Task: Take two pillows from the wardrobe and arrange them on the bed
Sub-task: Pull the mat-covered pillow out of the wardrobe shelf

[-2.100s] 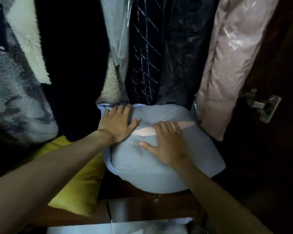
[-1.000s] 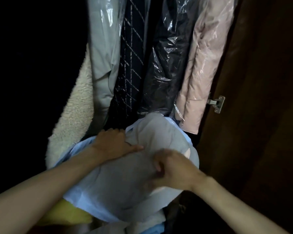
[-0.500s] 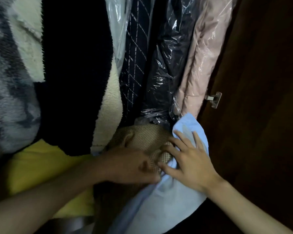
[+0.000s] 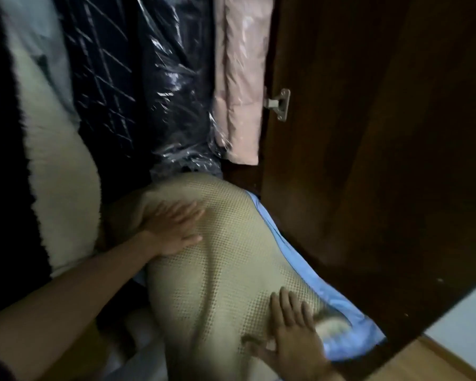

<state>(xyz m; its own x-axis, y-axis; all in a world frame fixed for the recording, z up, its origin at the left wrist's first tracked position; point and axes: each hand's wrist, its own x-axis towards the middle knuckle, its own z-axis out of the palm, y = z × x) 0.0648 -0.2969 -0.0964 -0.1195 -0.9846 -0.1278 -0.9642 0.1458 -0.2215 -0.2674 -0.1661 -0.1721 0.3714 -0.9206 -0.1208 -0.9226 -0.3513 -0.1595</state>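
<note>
Pillows number two, stacked — a beige waffle-textured pillow [image 4: 217, 270] lies on top, and a blue pillow [image 4: 338, 298] shows only as a strip along its right edge, down to a blue corner near the bottom. Both slant from the wardrobe interior at upper left toward the lower right, their far end just below the hanging clothes.

Two hands are in view, both on the beige pillow. The left hand [image 4: 171, 229] lies flat with fingers spread and extended, palm pressed on the upper part of the pillow, the fabric dented around it. The right hand [image 4: 291, 339] rests near the lower end, fingers straight and slightly apart, the thumb out to the left; it presses rather than grips, and whether any finger curls under the edge cannot be told.

Above hang four garments: a cream fleece [image 4: 58, 188], a dark checked garment [image 4: 102, 92], a dark one in clear plastic [image 4: 176, 105] and a pink one in plastic [image 4: 239, 92]. One open wardrobe door [image 4: 368, 133] of dark wood stands at right, carrying one metal hinge [image 4: 280, 104].
</note>
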